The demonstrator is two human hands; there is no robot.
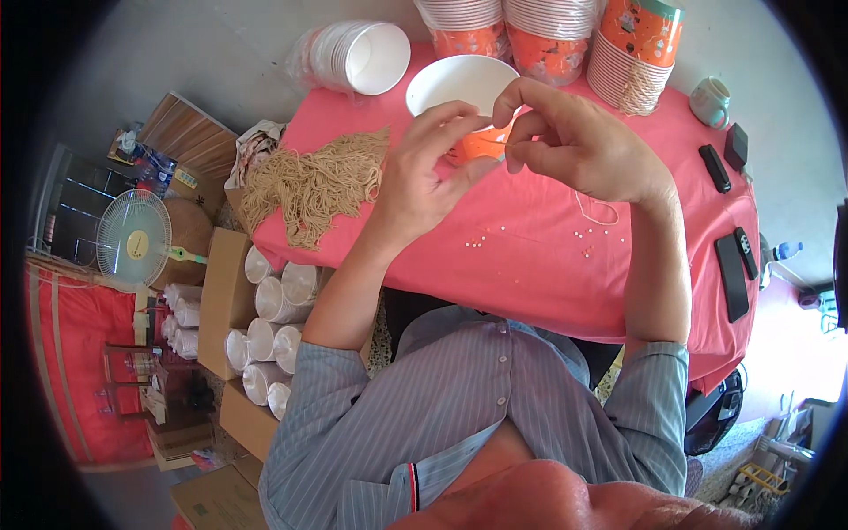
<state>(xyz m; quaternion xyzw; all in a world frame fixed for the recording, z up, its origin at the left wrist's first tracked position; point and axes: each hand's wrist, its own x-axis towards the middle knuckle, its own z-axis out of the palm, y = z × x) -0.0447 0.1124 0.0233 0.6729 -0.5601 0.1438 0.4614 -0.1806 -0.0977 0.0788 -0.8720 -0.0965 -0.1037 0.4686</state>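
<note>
The shirt (pixel 442 380) was blue-grey with fine pale stripes, short sleeves (pixel 652 397), light round buttons (pixel 503 359) and red, white and dark trim (pixel 413 488).

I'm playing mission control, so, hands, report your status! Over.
Left hand: thumb and fingers apart. Right hand: pinching a thin strand. Orange-sided tub close behind; tiny beads loose on pink cloth.

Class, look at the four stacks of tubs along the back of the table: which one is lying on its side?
The leftmost stack: its round white mouth faces sideways. The other three stacks stand vertically and show orange.
</note>
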